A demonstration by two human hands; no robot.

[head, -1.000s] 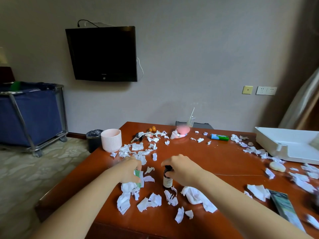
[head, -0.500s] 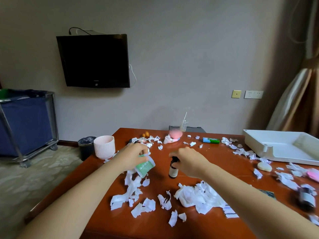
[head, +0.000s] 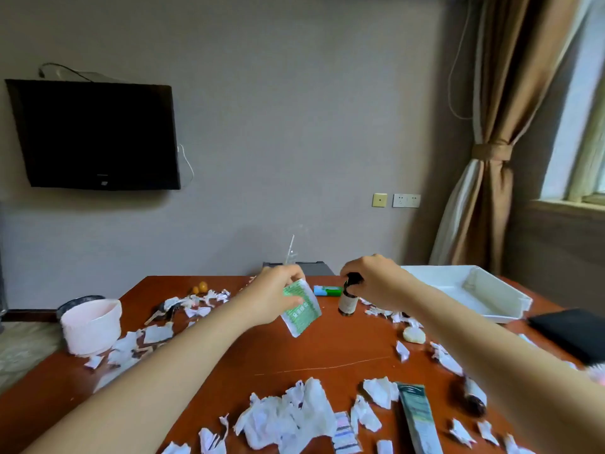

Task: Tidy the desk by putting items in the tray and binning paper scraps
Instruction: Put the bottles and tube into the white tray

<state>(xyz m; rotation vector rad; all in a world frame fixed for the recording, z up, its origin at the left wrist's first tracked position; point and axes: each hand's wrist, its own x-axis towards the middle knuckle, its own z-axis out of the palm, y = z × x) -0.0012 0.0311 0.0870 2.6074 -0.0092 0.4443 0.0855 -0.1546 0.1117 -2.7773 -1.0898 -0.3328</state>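
Nearest the camera, a heap of torn white paper scraps (head: 288, 417) lies on the red-brown wooden desk (head: 327, 355), well in front of and left of the shallow white plastic tray (head: 458, 291). A flat dark green tube (head: 419, 417) lies just on the heap's tray side. Farther in, left of the tray, the left hand (head: 271, 299) pinches a tilted green-and-white foil sachet (head: 301, 309) by its upper part. Closer to the tray, the right hand (head: 376, 283) curls round the black cap of a small dark bottle with a pale label (head: 347, 303), held upright by the tray's left end; whether it touches the desk I cannot tell. The hands are apart. A ribbed pale pink cup (head: 91, 324) stands far left of the tray.
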